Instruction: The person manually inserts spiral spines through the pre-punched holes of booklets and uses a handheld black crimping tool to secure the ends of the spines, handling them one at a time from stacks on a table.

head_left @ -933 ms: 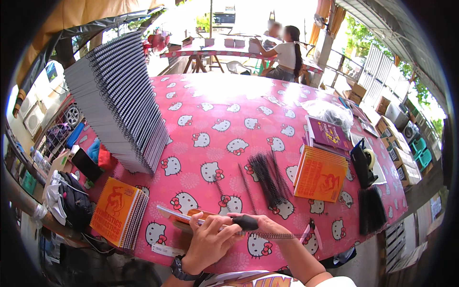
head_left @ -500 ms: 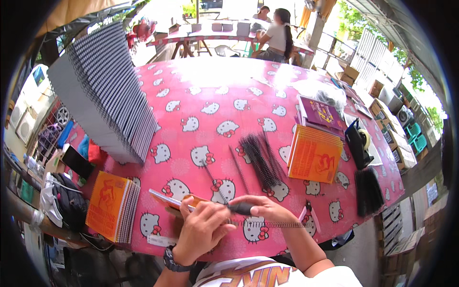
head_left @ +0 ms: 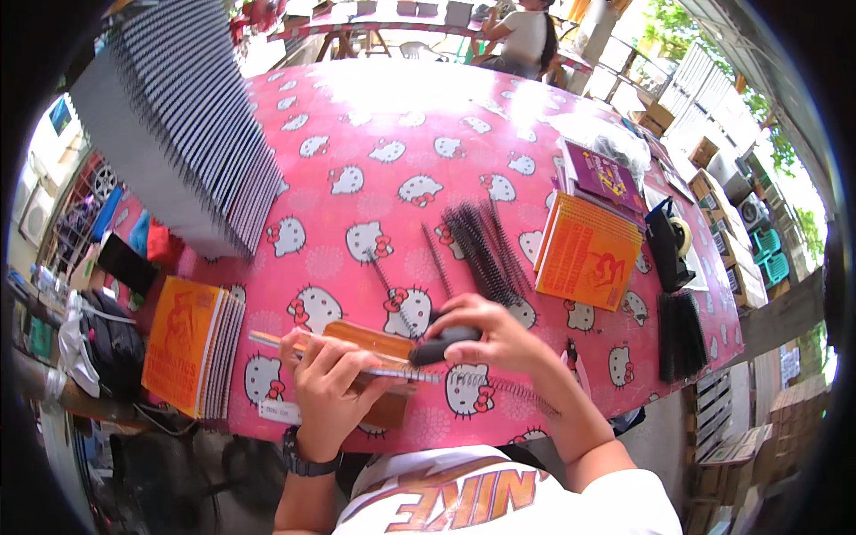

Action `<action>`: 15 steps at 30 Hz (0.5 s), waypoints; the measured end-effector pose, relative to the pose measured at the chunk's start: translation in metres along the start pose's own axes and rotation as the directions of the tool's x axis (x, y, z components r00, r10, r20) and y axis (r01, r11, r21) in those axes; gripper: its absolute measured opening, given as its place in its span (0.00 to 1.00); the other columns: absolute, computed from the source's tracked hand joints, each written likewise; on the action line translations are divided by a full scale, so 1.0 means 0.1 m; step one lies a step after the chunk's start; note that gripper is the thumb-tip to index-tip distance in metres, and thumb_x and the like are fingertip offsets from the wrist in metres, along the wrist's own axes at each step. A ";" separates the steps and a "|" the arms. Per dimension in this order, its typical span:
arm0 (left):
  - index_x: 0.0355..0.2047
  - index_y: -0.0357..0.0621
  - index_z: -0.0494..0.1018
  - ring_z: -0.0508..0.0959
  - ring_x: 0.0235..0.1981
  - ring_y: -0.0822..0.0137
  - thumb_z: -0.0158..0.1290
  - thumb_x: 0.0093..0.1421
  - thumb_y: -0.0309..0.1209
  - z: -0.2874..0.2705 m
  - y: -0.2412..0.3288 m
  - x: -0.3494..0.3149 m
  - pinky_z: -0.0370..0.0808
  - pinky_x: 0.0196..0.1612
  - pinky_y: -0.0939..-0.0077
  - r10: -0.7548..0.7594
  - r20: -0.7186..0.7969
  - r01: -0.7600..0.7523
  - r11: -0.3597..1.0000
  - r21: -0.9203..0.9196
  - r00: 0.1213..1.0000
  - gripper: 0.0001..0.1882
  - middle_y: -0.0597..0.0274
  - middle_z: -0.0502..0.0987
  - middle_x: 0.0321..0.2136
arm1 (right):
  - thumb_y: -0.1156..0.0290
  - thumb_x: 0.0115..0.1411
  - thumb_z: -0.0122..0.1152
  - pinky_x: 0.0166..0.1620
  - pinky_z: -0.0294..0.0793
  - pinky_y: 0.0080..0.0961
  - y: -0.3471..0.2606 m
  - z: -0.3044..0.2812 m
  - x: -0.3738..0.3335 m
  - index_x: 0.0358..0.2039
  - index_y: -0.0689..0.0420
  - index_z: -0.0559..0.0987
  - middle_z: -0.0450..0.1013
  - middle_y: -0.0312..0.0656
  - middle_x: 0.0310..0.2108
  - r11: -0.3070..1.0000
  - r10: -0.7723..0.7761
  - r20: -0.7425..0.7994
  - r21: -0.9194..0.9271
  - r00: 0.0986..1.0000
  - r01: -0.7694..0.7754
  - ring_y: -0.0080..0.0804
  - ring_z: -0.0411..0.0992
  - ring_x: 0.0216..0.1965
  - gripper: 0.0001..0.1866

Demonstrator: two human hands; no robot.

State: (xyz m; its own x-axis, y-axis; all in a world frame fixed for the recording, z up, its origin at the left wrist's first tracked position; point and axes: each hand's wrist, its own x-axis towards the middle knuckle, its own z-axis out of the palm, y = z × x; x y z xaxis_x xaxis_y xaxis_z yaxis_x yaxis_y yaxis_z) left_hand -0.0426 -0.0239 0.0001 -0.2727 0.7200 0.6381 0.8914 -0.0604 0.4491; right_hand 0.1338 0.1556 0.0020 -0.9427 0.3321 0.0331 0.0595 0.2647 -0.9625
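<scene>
Notebook (head_left: 407, 374) in curled fingers of left hand (head_left: 332, 385), black tool (head_left: 435, 352), perhaps pliers, clasped in right hand (head_left: 493, 333)

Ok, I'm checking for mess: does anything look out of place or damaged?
Two coils lie loose, apart from the dark coil bundle, looking like strays. Another coil juts past the right end of the notebook in the left hand; whether it's threaded in is unclear. No spill or damage shows.

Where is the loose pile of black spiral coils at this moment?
In the head view, the pile lies slightly right of centre on the pink table, just beyond the right hand and left of the nearby orange notebooks.
</scene>
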 end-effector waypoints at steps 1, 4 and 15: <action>0.21 0.55 0.71 0.72 0.31 0.68 0.66 0.38 0.38 0.01 0.01 -0.01 0.54 0.54 0.56 -0.029 0.001 0.029 1.000 0.007 1.000 0.14 0.73 0.71 0.22 | 0.47 0.47 0.65 0.53 0.62 0.35 0.00 -0.03 0.03 0.41 0.56 0.80 0.69 0.46 0.42 0.999 0.046 -0.035 0.015 0.998 -0.045 0.40 0.66 0.47 0.28; 0.22 0.53 0.73 0.73 0.31 0.66 0.68 0.34 0.38 0.05 0.00 -0.02 0.53 0.56 0.58 -0.023 -0.011 0.024 0.999 0.033 1.000 0.16 0.70 0.73 0.22 | 0.38 0.45 0.61 0.50 0.63 0.31 -0.15 0.01 0.02 0.39 0.57 0.81 0.70 0.44 0.39 0.948 -0.091 0.108 0.313 0.990 0.053 0.36 0.67 0.46 0.34; 0.24 0.54 0.74 0.73 0.34 0.71 0.67 0.36 0.43 0.01 0.00 0.01 0.49 0.58 0.52 -0.033 -0.011 0.033 0.998 0.054 0.999 0.17 0.72 0.73 0.24 | 0.43 0.50 0.60 0.48 0.65 0.30 0.00 0.04 0.27 0.39 0.63 0.79 0.71 0.43 0.37 0.999 0.033 0.070 -0.017 0.997 -0.032 0.32 0.67 0.43 0.32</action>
State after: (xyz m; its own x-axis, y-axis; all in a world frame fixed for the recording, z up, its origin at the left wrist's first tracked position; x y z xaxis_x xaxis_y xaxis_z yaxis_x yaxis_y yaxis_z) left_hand -0.0429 -0.0223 0.0005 -0.3056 0.7140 0.6299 0.9001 0.0010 0.4356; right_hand 0.1076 0.1611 0.0022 -0.9609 0.2765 -0.0172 0.0946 0.2691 -0.9584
